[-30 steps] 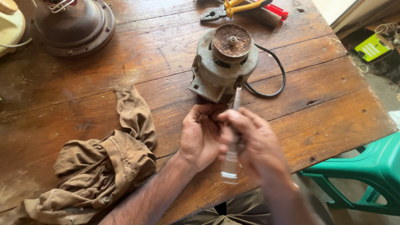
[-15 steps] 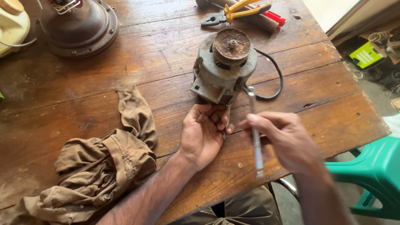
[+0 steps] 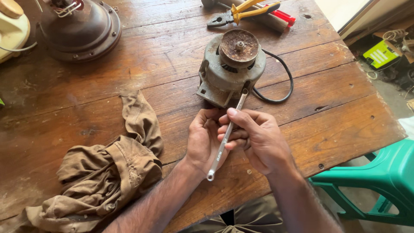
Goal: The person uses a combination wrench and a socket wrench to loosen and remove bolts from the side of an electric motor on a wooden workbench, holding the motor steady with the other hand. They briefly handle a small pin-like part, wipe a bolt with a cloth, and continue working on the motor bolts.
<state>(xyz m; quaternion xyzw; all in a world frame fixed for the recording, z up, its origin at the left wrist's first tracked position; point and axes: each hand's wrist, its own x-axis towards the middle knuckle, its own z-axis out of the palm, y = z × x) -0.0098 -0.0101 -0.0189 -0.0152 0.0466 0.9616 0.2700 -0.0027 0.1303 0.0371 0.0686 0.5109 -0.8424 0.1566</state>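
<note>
The wooden table (image 3: 108, 99) fills most of the view, worn and scratched. A crumpled brown cloth (image 3: 103, 172) lies on its near left part, and a dark round metal housing (image 3: 82, 26) sits at the far left, beside a cream-coloured casing (image 3: 13, 26) at the very edge. Off the table's right corner stands a green plastic stool (image 3: 379, 181).

Both forearms come in from the near edge and meet close to the middle. The right hand (image 3: 258, 138) is curled around a slim silver wrench (image 3: 225, 138), thumb stretched along the shaft and fingers wrapped beneath. The wrench runs diagonally, its far ring end on the near side of the grey motor (image 3: 228, 69), its near end sticking out below the hands. The left hand (image 3: 205, 140) lies just beside the right, palm turned up and fingers loosely bent, touching the wrench's shaft; whether it grips I cannot tell.

The motor stands upright with a rusty round top, a black cable (image 3: 280, 82) looping from its right side. Yellow-handled pliers (image 3: 241, 11) lie behind it. On the floor at far right sits a small bright green package (image 3: 379, 54) with pale markings.
</note>
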